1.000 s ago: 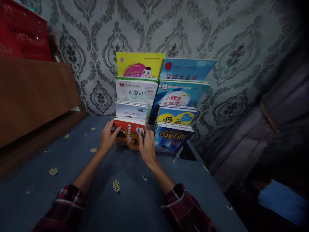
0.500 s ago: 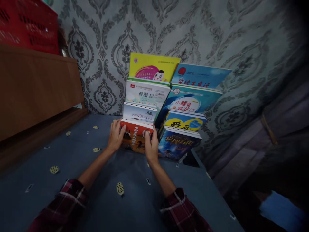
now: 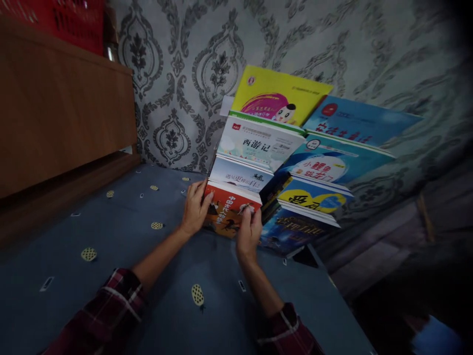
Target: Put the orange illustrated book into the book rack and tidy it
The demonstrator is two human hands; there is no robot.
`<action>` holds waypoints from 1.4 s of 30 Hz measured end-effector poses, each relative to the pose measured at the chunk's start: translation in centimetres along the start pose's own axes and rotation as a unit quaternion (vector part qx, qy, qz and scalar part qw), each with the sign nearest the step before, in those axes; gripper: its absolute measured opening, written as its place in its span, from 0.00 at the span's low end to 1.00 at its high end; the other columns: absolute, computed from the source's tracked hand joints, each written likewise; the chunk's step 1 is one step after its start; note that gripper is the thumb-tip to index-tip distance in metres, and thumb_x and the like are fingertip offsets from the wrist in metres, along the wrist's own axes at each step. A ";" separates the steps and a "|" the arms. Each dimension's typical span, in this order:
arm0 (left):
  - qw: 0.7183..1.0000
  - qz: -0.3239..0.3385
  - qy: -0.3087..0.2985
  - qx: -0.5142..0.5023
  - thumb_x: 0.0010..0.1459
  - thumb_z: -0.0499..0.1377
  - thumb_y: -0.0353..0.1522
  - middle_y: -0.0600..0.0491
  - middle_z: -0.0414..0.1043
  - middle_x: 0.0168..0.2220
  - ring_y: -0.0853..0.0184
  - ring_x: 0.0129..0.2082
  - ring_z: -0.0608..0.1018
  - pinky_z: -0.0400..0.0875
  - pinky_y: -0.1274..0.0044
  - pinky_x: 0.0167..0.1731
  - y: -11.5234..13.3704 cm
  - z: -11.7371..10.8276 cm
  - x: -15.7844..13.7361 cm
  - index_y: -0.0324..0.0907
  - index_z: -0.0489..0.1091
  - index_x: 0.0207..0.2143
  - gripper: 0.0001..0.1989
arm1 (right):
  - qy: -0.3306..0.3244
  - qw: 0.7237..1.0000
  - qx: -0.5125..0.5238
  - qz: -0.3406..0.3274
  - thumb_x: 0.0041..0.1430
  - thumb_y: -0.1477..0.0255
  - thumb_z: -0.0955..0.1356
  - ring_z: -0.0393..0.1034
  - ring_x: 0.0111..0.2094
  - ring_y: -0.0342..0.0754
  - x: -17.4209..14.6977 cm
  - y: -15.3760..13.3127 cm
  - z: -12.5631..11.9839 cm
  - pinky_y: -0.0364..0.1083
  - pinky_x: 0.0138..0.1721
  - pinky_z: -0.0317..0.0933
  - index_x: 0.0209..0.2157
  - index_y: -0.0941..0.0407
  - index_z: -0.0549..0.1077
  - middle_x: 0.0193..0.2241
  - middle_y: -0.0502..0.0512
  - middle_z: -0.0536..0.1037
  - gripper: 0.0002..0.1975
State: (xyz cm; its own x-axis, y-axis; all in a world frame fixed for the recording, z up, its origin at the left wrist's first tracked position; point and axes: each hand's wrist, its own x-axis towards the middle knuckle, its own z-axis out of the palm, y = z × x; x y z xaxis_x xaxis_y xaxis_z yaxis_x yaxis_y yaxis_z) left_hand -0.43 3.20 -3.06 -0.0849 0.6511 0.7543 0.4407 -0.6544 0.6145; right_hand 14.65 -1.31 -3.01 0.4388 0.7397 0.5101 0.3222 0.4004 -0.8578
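My left hand grips the left edge of a red-orange book with white characters, thumb on its front cover. On the opposite edge, my right hand holds the same book, its thumb also over the cover. That book stands at the front of the left row. Behind it rise a pale blue book, a white-green book and a yellow book, in steps. To the right, a second row starts with a dark blue book; the lower fingers of both hands are hidden behind the book.
A wooden cabinet stands at left with a red plastic basket on it. Patterned wallpaper lies behind the books. The blue pineapple-print surface ends at a right edge, with a grey-purple curtain beyond.
The camera view has shifted, so books and hands appear farther right, and the books look larger and more slanted. Both hands keep their hold on the red-orange book.
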 end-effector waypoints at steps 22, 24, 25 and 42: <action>0.997 -0.006 -0.007 0.078 0.70 0.50 0.40 0.44 0.71 0.49 0.57 0.49 0.72 0.68 0.63 0.53 -0.6 0.2 -1.1 0.40 0.65 0.58 0.20 | 0.058 0.997 -0.017 -0.042 0.62 0.55 0.64 0.70 0.52 0.55 -0.8 1.5 0.0 0.56 0.56 0.61 0.55 0.58 0.68 0.51 0.62 0.74 0.26; 0.997 -0.006 -0.007 0.080 0.70 0.50 0.40 0.44 0.71 0.47 0.56 0.49 0.72 0.68 0.63 0.53 -0.8 0.1 -1.4 0.40 0.66 0.56 0.19 | 0.065 0.996 -0.038 -0.039 0.62 0.55 0.64 0.68 0.55 0.56 -1.4 2.6 -0.1 0.57 0.58 0.60 0.57 0.57 0.66 0.53 0.63 0.73 0.28; 0.997 -0.006 -0.008 0.081 0.70 0.50 0.40 0.45 0.71 0.47 0.56 0.49 0.72 0.68 0.63 0.52 -0.8 0.1 -1.5 0.41 0.66 0.56 0.18 | 0.062 0.996 -0.051 -0.035 0.62 0.55 0.64 0.68 0.55 0.56 -1.7 3.2 -0.2 0.57 0.58 0.60 0.58 0.57 0.66 0.53 0.63 0.73 0.28; 0.999 0.018 0.027 0.008 0.69 0.53 0.36 0.46 0.69 0.45 0.58 0.47 0.73 0.70 0.67 0.51 -1.6 0.9 -2.2 0.40 0.65 0.57 0.17 | 0.007 0.985 -0.168 -0.032 0.59 0.55 0.63 0.70 0.43 0.55 -2.6 4.9 -1.1 0.55 0.48 0.64 0.46 0.57 0.70 0.40 0.59 0.75 0.22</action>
State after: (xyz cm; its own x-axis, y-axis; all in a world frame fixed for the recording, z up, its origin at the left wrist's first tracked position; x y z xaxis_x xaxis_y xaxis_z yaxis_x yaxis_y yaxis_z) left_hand -0.21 3.17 -5.91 -0.1166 0.6052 0.7875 0.4587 -0.6704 0.5832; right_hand 16.06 -1.86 -8.46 0.4200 0.7097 0.5656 0.6077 0.2429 -0.7561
